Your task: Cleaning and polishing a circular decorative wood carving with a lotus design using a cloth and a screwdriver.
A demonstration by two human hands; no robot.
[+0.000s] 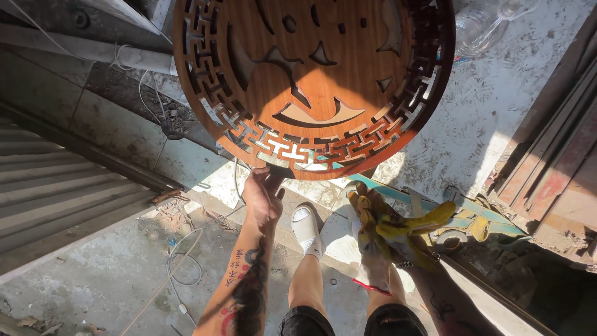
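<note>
A large round wooden panel [311, 74] with fretwork cut-outs and a key-pattern border fills the top of the head view, standing on its edge. My left hand [262, 196], bare with a tattooed forearm, reaches up and grips the panel's lower rim. My right hand [373, 239] wears a dirty yellow and white work glove and clutches a second, loose yellow glove [416, 227] beside my knee. The right hand is apart from the panel.
My foot in a white slide sandal [306, 224] rests on the concrete floor. A corrugated metal shutter [56, 186] lies at left, white cables [180, 261] trail below, a clear plastic bottle [479, 25] sits top right, and rusty metal bars [553, 168] lean at right.
</note>
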